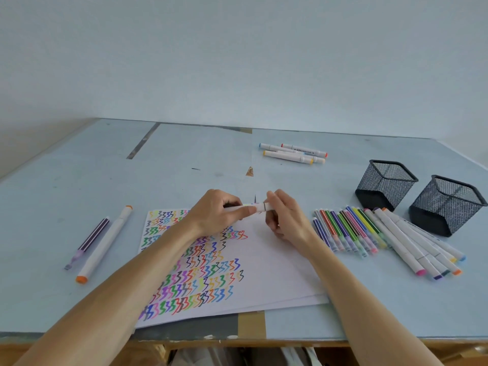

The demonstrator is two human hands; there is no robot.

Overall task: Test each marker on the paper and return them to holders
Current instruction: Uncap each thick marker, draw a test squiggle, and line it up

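Observation:
A white marker lies level between both hands above the paper's top edge. My left hand grips its barrel, and my right hand pinches its right end, where the cap sits. The paper carries several rows of coloured squiggles on its left half. Two black mesh holders stand at the right with nothing showing inside. A row of thin coloured markers and several fat white markers lie beside them.
A purple thin marker and an orange-capped white marker lie to the left of the paper. Three white markers rest at the back of the blue table. The table's front edge runs just below the paper.

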